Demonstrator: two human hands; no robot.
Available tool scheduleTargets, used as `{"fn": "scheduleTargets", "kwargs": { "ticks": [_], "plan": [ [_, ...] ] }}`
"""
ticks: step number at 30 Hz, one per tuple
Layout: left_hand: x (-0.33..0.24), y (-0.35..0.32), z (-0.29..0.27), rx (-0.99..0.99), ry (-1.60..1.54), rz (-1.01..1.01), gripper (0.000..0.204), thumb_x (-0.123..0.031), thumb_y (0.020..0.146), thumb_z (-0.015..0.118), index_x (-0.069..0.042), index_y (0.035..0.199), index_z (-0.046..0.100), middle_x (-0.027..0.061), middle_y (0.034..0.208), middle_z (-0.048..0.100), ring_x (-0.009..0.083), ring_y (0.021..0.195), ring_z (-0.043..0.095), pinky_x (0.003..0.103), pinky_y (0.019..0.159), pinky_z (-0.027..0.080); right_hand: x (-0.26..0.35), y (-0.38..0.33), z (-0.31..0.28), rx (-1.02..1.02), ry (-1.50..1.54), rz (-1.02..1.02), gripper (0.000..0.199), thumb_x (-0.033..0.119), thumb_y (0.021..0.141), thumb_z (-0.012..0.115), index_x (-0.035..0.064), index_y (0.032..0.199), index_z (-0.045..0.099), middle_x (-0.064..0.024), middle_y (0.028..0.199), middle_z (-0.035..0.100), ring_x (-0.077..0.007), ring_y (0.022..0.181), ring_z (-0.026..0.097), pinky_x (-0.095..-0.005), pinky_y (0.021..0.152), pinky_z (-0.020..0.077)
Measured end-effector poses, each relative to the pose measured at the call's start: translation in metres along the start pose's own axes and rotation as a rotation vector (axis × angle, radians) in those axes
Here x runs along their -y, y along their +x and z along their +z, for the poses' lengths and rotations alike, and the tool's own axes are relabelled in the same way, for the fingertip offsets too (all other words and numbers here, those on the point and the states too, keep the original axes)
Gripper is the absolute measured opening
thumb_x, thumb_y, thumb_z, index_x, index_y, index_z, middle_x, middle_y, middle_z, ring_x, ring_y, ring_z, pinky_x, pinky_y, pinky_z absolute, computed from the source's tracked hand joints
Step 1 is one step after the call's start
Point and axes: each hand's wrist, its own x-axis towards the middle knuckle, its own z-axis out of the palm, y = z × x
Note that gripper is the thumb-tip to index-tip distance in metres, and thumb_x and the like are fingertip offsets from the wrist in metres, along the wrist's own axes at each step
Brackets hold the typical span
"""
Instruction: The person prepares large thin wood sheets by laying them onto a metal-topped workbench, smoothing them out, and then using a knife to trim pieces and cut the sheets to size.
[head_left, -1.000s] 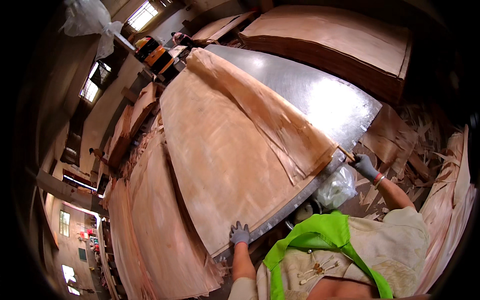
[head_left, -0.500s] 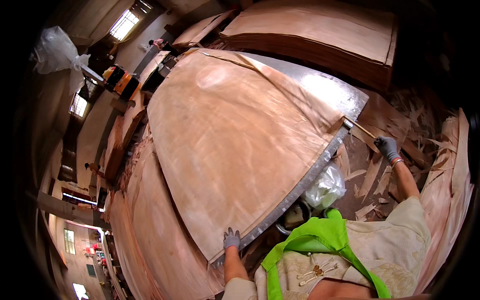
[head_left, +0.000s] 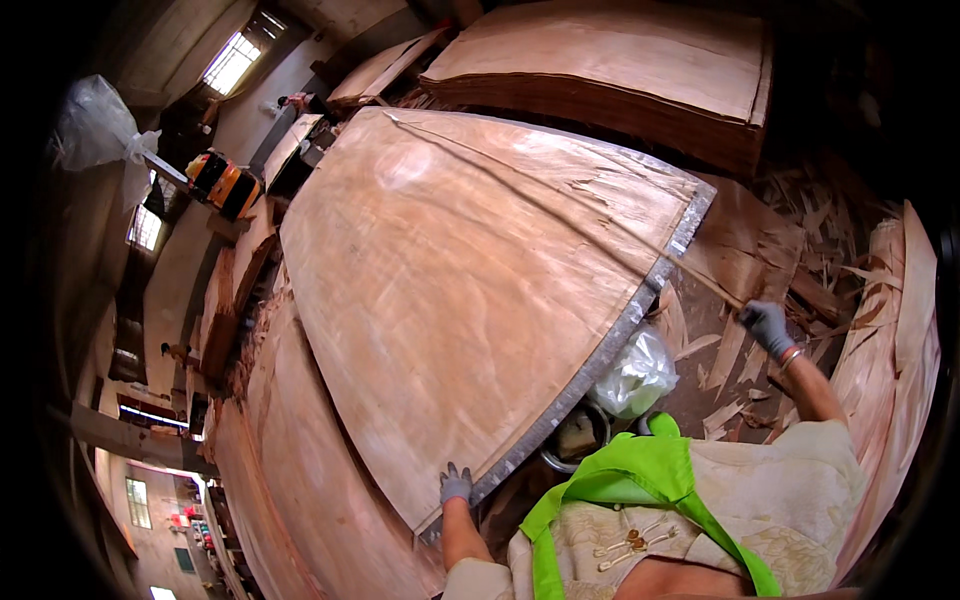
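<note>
A broad, pale wood veneer sheet (head_left: 470,300) covers most of a metal-topped table, whose grey edge (head_left: 575,400) shows along the near right side. My gloved left hand (head_left: 456,485) rests on the sheet's near corner with its fingers spread. Off the right side of the table, my gloved right hand (head_left: 767,328) is closed around the end of a long thin stick (head_left: 695,274). From there the stick reaches over the sheet toward the far left corner, and a dark shadow line runs beside it. Splits and ragged tears show in the veneer's far right part.
Veneer stacks stand behind the table (head_left: 600,50) and at its left (head_left: 320,440). A plastic bag (head_left: 637,375) and a round container (head_left: 578,437) sit by the near edge. Torn veneer scraps (head_left: 740,350) litter the floor at right. A bag-wrapped pole (head_left: 165,170) rises far left.
The veneer's right part, which was folded back off the shiny tabletop, now lies spread out to the right edge. The stick now shows along its length above the sheet. My left hand stays flat.
</note>
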Motion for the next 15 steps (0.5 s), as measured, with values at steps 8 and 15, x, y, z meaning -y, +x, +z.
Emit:
{"fn": "scheduleTargets", "kwargs": {
  "ticks": [8, 15],
  "plan": [
    [0.033, 0.021, 0.018, 0.003, 0.137, 0.053, 0.070, -0.052, 0.089, 0.039, -0.015, 0.145, 0.021, 0.0210, 0.147, 0.023, 0.0369, 0.136, 0.023, 0.044, 0.107, 0.030, 0.079, -0.055, 0.093, 0.282, 0.315, 0.241, 0.026, 0.026, 0.077, 0.071, 0.0010, 0.082, 0.065, -0.0125, 0.057, 0.051, -0.0108, 0.053, 0.048, -0.0318, 0.050, 0.0399],
    [0.040, 0.009, 0.008, 0.047, 0.206, 0.076, 0.071, -0.053, 0.088, 0.040, -0.017, 0.146, 0.020, 0.0226, 0.147, 0.021, 0.0368, 0.135, 0.024, 0.044, 0.107, 0.030, 0.170, 0.010, 0.142, 0.486, 0.564, 0.425, 0.029, 0.028, 0.078, 0.069, 0.0000, 0.077, 0.064, -0.0028, 0.056, 0.053, -0.0089, 0.049, 0.047, -0.0276, 0.045, 0.0357]
  ]
}}
